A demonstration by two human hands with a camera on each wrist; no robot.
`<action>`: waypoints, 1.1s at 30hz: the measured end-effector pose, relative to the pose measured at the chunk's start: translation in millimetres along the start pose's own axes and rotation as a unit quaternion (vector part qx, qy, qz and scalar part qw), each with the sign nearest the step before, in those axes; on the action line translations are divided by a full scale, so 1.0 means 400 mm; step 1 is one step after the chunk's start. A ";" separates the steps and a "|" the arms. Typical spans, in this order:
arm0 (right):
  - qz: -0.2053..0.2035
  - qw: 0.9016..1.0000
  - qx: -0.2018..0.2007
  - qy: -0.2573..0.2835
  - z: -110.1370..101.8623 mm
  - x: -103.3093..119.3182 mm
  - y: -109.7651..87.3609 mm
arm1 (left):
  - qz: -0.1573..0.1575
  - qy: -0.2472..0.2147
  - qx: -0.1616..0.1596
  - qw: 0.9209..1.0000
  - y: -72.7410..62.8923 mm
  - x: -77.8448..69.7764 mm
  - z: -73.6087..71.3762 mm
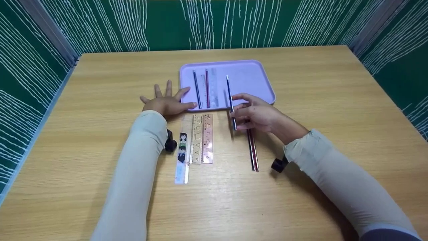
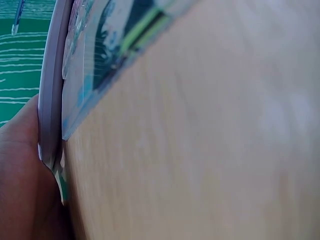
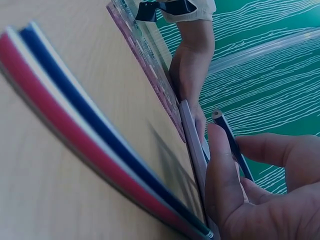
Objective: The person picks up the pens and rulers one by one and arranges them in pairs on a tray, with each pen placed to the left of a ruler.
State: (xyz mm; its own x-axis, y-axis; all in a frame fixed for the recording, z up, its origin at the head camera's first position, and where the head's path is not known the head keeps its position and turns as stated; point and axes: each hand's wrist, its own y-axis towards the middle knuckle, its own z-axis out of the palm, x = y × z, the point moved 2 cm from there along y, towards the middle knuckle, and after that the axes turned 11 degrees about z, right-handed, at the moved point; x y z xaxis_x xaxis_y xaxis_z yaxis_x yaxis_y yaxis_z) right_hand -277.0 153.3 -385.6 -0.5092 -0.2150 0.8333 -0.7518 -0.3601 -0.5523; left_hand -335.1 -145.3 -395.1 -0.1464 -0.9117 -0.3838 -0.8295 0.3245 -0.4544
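My right hand [image 1: 255, 113] pinches a dark blue pencil [image 1: 229, 92] between thumb and fingers, raised over the near edge of the purple tray [image 1: 244, 80]. In the right wrist view the pencil's flat end [image 3: 216, 114] points up past the thumb. Fingers spread, my left hand [image 1: 167, 103] rests at the tray's left near corner, its thumb and index finger on the rim. Inside the tray lie a blue pencil [image 1: 196, 88], a red pencil [image 1: 207, 87] and clear rulers [image 1: 214, 87] alongside them.
Before the tray lie a clear ruler with a cartoon print [image 1: 182, 157], a yellowish stencil ruler [image 1: 196, 139] and a pink stencil ruler [image 1: 207, 139]. Right of them, a blue pencil [image 1: 250, 152] and a red pencil [image 1: 255, 154] lie side by side, partly under my right hand.
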 end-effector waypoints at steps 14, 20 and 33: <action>-0.009 1.000 -0.008 0.026 0.014 0.031 0.054 | 0.004 0.005 0.000 1.000 -0.001 0.001 0.001; -0.002 0.999 -0.018 0.030 0.010 0.040 0.070 | 0.005 0.005 0.002 1.000 -0.001 -0.001 0.000; 0.019 0.999 -0.022 0.016 0.011 0.075 0.088 | -0.002 -0.002 0.000 1.000 0.003 0.000 0.000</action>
State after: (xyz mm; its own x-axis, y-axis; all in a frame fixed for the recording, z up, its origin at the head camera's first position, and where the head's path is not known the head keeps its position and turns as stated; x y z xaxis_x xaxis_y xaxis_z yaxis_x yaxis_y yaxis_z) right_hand -316.9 130.0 -379.8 -0.5498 -0.1989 0.8113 -0.7496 -0.3110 -0.5843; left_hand -336.2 -144.9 -395.6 -0.1408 -0.9121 -0.3851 -0.8305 0.3206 -0.4555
